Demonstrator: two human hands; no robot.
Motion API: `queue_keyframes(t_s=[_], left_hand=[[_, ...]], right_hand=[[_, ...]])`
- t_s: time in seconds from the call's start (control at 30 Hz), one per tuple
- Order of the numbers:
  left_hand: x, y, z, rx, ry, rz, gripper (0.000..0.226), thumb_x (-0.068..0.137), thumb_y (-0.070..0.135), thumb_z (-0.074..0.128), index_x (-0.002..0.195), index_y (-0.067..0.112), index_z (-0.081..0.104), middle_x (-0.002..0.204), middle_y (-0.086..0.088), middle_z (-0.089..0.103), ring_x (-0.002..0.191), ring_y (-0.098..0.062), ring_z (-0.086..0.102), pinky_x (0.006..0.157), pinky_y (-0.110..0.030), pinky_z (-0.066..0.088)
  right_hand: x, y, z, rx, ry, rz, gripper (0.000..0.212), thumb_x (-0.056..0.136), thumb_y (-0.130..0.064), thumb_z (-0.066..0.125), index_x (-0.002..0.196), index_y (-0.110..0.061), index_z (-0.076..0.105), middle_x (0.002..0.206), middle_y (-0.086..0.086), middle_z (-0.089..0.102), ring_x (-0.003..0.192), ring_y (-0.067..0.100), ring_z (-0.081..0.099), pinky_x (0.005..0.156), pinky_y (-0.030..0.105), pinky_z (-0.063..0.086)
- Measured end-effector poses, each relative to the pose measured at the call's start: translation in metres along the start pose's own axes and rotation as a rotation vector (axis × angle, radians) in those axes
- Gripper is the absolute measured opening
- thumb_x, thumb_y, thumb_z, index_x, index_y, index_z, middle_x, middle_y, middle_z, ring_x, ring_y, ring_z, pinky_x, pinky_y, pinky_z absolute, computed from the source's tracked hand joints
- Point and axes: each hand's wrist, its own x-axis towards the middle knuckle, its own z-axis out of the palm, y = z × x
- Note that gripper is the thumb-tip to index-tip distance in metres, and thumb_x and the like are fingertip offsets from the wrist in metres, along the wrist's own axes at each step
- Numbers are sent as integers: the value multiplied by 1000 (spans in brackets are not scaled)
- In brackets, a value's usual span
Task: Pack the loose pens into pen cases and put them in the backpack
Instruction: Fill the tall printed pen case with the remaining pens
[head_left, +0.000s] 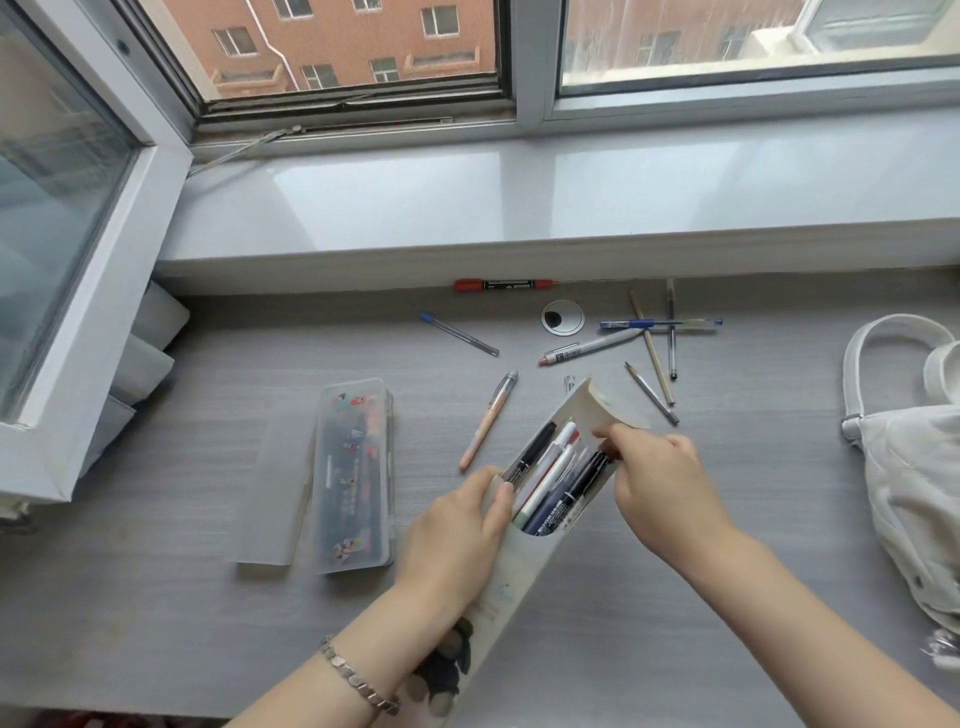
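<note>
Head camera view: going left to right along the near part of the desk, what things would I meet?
Frosted plastic panel → clear plastic pen case → fabric pen pouch → white backpack.

Cream pouch (519, 561) open, tilted, packed w/ pens (550, 483); clear box case (356, 478), lid open, left of pouch. Loose beyond pouch: pink pen (488, 423), refill (460, 333), red marker (504, 285), grey pen (592, 347), crossed bunch (670, 332). White backpack (914, 467) right of pouch

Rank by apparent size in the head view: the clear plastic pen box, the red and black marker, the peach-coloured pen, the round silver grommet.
1. Clear plastic pen box.
2. Peach-coloured pen and red and black marker: about alike; the pen is nearer the camera, so unranked.
3. Round silver grommet.
</note>
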Motion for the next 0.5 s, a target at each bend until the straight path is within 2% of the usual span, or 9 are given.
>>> queue_keyframes(t_s=[0.1, 0.17, 0.23, 0.27, 0.33, 0.37, 0.4, 0.47, 0.5], left_hand=[[3, -1, 1, 39, -24, -5, 27, 97, 42, 36, 110, 27, 54, 106, -4, 67, 102, -26, 59, 81, -32, 44], [4, -6, 0, 18, -62, -15, 28, 97, 41, 38, 114, 27, 56, 112, -4, 66, 107, -25, 58, 85, -30, 44], [6, -12, -1, -10, -109, -18, 28, 97, 40, 39, 113, 25, 57, 114, -3, 66, 109, -22, 57, 87, -29, 43], [7, -16, -1, -13, -137, -8, 28, 96, 41, 40, 111, 25, 58, 113, -2, 66, 108, -21, 57, 88, -29, 44], [7, -21, 0, -4, -187, 21, 33, 93, 47, 38, 108, 27, 59, 110, 1, 67, 106, -19, 58, 91, -31, 45], [7, -22, 0, 0, -209, 32, 36, 91, 50, 36, 109, 29, 59, 112, 3, 67, 107, -17, 58, 93, -32, 45], [8, -23, 0, 0, -228, 41, 36, 91, 51, 36, 111, 31, 59, 114, 6, 66, 109, -15, 58, 94, -32, 44], [10, -25, 1, 14, -238, 61, 32, 96, 45, 36, 116, 33, 57, 118, 8, 65, 112, -13, 57, 96, -32, 44], [11, -25, 1, 37, -233, 69, 32, 97, 44, 34, 119, 33, 56, 119, 7, 64, 114, -14, 56, 95, -31, 44]], right_hand=[[-5, 8, 4, 211, 5, 20, 45, 85, 6, 39, 123, -12, 54, 115, 5, 62, 104, 24, 58, 93, 30, 41], [-5, 14, 0, 360, 205, 1, 36, 83, 8, 46, 112, -7, 61, 102, 7, 65, 89, 13, 59, 84, 22, 43], [-4, 18, -5, 387, 366, -39, 30, 83, -5, 56, 112, -8, 60, 100, 1, 58, 91, 4, 51, 85, 23, 43], [-3, 19, -7, 428, 340, -27, 40, 82, -16, 63, 121, -12, 54, 109, -2, 51, 100, 1, 45, 92, 21, 40], [0, 19, -10, 538, 66, 131, 72, 76, -33, 73, 137, -22, 36, 122, -9, 37, 115, 1, 35, 101, 21, 31], [1, 19, -10, 561, -72, 202, 76, 75, -36, 73, 139, -25, 33, 123, -12, 37, 117, 3, 37, 99, 21, 32], [2, 22, -8, 581, -148, 229, 69, 78, -37, 70, 137, -25, 37, 119, -13, 44, 115, 5, 43, 91, 17, 37], [3, 27, -3, 655, -128, 231, 39, 88, -32, 58, 126, -25, 52, 108, -14, 57, 108, 9, 54, 75, 9, 38], [1, 27, -3, 710, -105, 221, 27, 92, -29, 53, 119, -26, 58, 103, -16, 61, 105, 8, 56, 73, 7, 38]])
